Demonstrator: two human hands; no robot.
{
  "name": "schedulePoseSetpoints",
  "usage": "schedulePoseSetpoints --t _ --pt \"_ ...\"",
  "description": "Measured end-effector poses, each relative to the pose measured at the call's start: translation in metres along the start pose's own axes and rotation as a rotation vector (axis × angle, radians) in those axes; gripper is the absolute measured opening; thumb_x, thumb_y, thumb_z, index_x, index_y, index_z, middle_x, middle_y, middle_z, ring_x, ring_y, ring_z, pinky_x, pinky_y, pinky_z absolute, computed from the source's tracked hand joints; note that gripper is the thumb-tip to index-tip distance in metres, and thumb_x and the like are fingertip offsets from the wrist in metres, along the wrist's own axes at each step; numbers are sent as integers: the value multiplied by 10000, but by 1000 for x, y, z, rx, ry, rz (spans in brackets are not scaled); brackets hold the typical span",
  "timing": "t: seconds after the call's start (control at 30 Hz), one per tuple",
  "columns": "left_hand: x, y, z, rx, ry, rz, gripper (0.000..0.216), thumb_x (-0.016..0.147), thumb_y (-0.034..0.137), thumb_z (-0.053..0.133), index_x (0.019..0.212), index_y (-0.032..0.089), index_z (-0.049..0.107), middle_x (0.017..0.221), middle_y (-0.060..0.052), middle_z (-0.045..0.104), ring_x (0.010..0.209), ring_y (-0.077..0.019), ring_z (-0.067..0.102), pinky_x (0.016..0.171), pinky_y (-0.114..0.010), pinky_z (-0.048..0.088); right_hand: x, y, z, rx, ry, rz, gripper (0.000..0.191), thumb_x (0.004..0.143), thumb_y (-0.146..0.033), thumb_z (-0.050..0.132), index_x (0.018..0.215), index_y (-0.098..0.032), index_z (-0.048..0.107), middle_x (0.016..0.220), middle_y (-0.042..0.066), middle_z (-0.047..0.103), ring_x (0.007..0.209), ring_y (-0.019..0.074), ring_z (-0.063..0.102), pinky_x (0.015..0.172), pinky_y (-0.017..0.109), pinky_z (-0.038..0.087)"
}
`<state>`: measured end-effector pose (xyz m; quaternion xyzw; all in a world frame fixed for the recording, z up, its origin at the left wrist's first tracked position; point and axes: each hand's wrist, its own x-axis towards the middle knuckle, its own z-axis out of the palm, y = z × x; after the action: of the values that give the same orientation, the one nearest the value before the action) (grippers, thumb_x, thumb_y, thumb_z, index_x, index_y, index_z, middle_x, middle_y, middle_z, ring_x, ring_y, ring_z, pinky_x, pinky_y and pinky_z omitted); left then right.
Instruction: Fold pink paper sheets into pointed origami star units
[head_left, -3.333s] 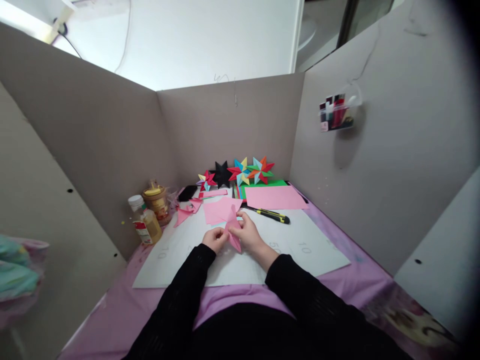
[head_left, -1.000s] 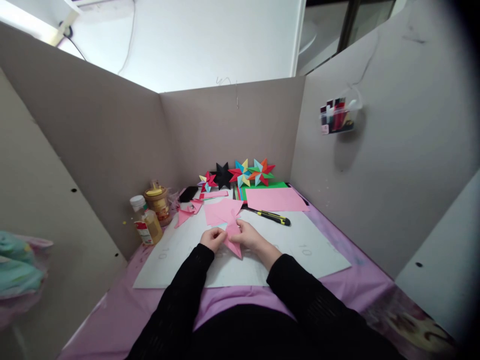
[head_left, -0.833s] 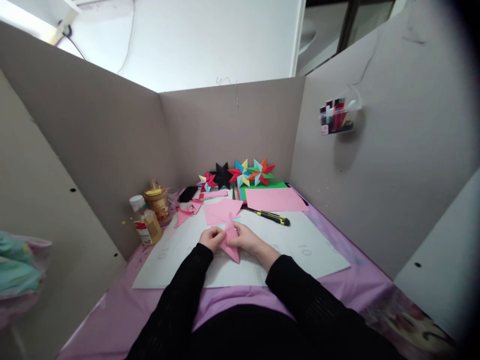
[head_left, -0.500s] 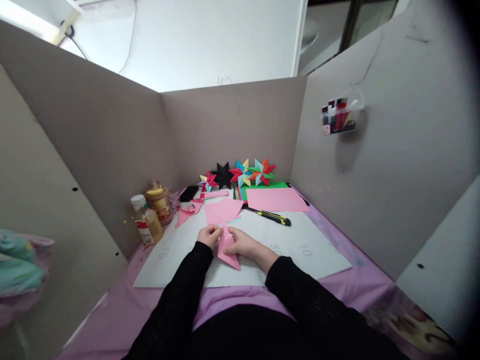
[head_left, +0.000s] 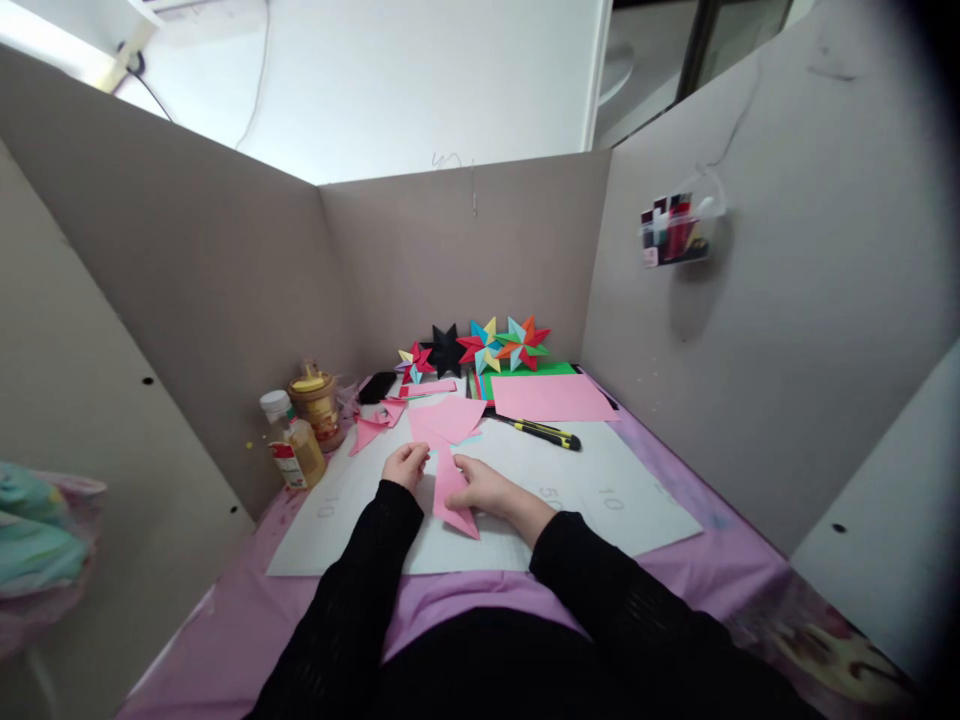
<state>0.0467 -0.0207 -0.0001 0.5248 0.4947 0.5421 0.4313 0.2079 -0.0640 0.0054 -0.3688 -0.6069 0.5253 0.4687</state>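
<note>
A folded piece of pink paper (head_left: 448,484), narrow at the far end and pointed at the near end, is gripped in my right hand (head_left: 484,487), thumb on top. My left hand (head_left: 405,465) is just left of it, apart from the paper, its fingers curled together with nothing visible in them. Loose pink sheets (head_left: 450,418) lie just beyond both hands. Further left are folded pink pieces (head_left: 371,430). Under everything is a white board (head_left: 337,540) with pencilled numbers.
A yellow-and-black utility knife (head_left: 551,435) lies right of the sheets. Behind it a pink sheet (head_left: 555,398) tops coloured paper. Several folded paper stars (head_left: 484,345) lean at the back. A bottle (head_left: 296,445), a jar (head_left: 319,405) and a black phone (head_left: 377,387) stand or lie left. Grey panels (head_left: 465,250) enclose the table.
My left hand has come off the pink folded paper and shifted a little to the left. My right hand keeps its hold, and the paper has barely moved.
</note>
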Motion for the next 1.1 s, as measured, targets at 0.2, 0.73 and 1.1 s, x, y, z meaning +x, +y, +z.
schedulePoseSetpoints --t 0.2,0.73,1.1 --pt "-11 5 8 54 -168 57 388 571 514 665 606 132 611 513 18 525 477 -96 441 466 -212 337 10 3 -4 -97 178 -107 310 587 -151 617 887 -171 541 793 -13 587 683 140 523 612 237 419" --pt "-20 11 13 126 -180 132 327 624 456 647 584 132 632 486 17 506 478 -106 421 473 -223 321 11 2 -10 -106 241 -172 371 750 -439 540 501 -182 442 515 -38 388 523 112 347 513 235 284" --pt "-26 17 17 228 -173 227 189 602 281 576 472 155 521 445 49 455 464 -88 390 479 -212 316 9 -4 -5 152 183 27 256 565 -341 727 634 -134 593 553 -21 534 503 112 460 512 245 344"
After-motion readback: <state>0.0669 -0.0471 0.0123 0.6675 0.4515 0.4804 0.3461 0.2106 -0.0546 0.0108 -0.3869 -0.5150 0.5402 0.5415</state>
